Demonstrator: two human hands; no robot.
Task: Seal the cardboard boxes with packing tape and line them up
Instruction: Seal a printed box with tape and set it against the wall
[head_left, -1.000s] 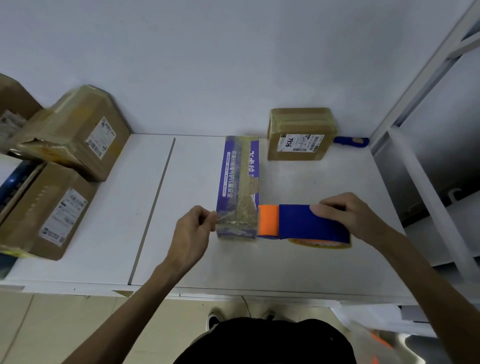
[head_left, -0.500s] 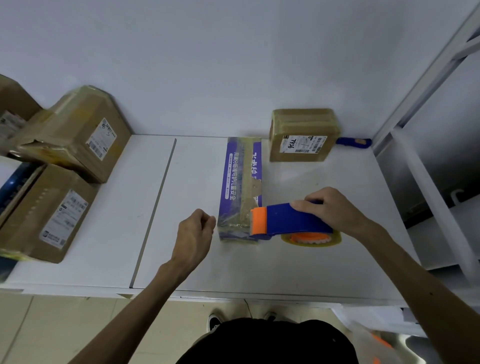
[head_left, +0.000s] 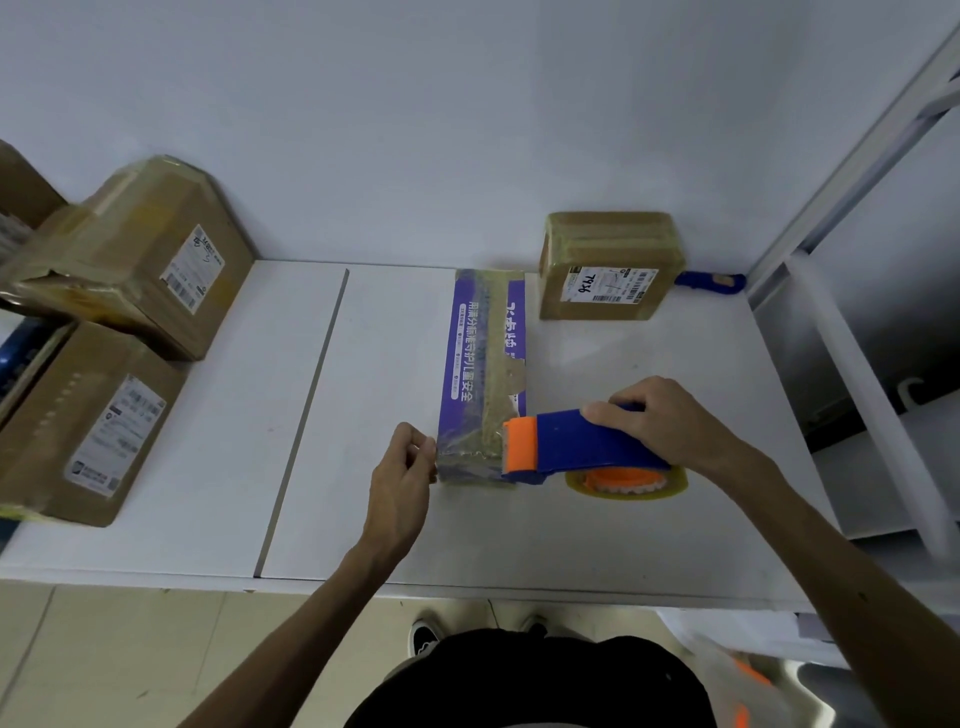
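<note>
A long purple box (head_left: 480, 364) wrapped in clear tape lies lengthwise on the white table (head_left: 363, 519). My right hand (head_left: 670, 421) grips a blue and orange tape dispenser (head_left: 582, 444), its orange blade end against the box's near right corner. The yellowish tape roll (head_left: 626, 480) sits under the dispenser on the table. My left hand (head_left: 402, 467) has its fingers curled at the box's near left corner, touching the tape there. A brown taped box with a label (head_left: 608, 267) stands at the back against the wall.
Three brown cardboard boxes (head_left: 140, 254) (head_left: 83, 421) (head_left: 23, 182) are stacked at the left, partly over the table edge. A blue handle (head_left: 709, 280) lies at the back right. A white metal shelf frame (head_left: 852, 322) borders the right side. My shoes (head_left: 426, 636) show below the table edge.
My right hand has brought the dispenser left, up onto the box's near right corner. My left hand let go of the tape, drew back, then returned to the near left corner.
</note>
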